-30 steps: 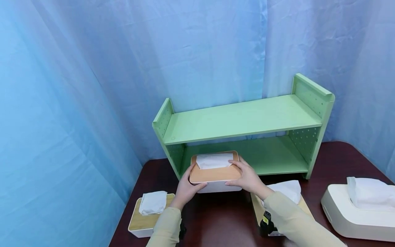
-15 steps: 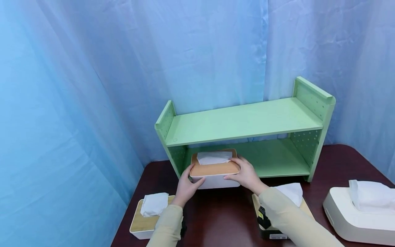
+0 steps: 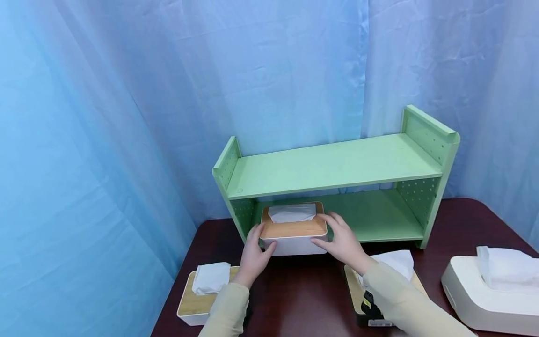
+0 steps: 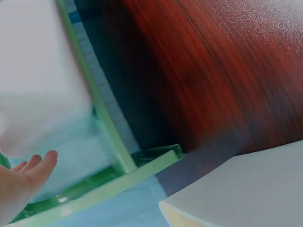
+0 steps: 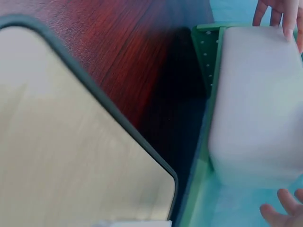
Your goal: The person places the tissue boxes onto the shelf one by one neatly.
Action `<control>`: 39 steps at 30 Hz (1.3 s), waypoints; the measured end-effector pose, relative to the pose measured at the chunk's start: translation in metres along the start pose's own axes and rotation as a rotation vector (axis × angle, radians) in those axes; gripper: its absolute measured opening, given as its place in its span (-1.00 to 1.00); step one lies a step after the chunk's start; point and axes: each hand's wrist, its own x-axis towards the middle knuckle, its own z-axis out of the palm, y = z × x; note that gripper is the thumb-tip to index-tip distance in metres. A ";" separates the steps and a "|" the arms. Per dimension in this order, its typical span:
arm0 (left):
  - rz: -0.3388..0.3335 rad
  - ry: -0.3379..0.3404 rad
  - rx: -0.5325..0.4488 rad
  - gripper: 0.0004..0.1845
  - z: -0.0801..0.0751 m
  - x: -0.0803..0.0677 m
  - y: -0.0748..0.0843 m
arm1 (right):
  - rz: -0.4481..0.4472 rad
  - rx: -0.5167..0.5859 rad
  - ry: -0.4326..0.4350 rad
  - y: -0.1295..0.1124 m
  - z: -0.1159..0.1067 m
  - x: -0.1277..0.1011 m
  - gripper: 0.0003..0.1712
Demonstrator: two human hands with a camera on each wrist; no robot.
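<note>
A tissue box (image 3: 294, 228) with a white body, wood-coloured lid and protruding tissue sits at the left front of the lower shelf of the green rack (image 3: 370, 213). At its left end is my left hand (image 3: 253, 255), thumb near the front wall and fingers extended by the lid's corner. Those fingers (image 4: 43, 169) show a gap from the box in the left wrist view. Beside the right end, my right hand (image 3: 342, 241) has its fingers spread. In the right wrist view, right fingertips (image 5: 287, 201) stand apart from the box's near end.
A wood-lidded tissue box (image 3: 193, 304) stands at left on the dark table (image 3: 299, 299). Another wood-topped box (image 3: 355, 295) with a dark base lies partly under my right forearm. A large white tissue box (image 3: 467, 285) stands at far right. Blue curtains (image 3: 294, 70) hang behind.
The tissue box has moved slightly back and lower onto the shelf. My right hand, earlier gripping its right end, has loosened and drawn right; my left hand stays at the left end.
</note>
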 end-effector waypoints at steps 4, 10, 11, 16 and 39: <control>0.036 0.011 0.034 -0.39 -0.008 -0.011 0.010 | -0.057 -0.056 0.016 -0.007 -0.009 -0.012 -0.28; 0.231 0.089 0.263 -0.46 -0.014 -0.030 0.014 | -0.220 -0.211 0.059 -0.010 -0.014 -0.034 -0.31; 0.263 0.091 0.307 -0.47 -0.014 -0.033 0.014 | -0.244 -0.239 0.065 -0.010 -0.014 -0.038 -0.31; 0.291 0.007 0.449 -0.41 -0.009 -0.047 0.015 | -0.297 -0.319 0.045 -0.008 -0.009 -0.049 -0.31; 0.137 -0.111 0.626 -0.35 0.010 -0.049 0.010 | -0.203 -0.450 -0.065 -0.005 0.004 -0.047 -0.25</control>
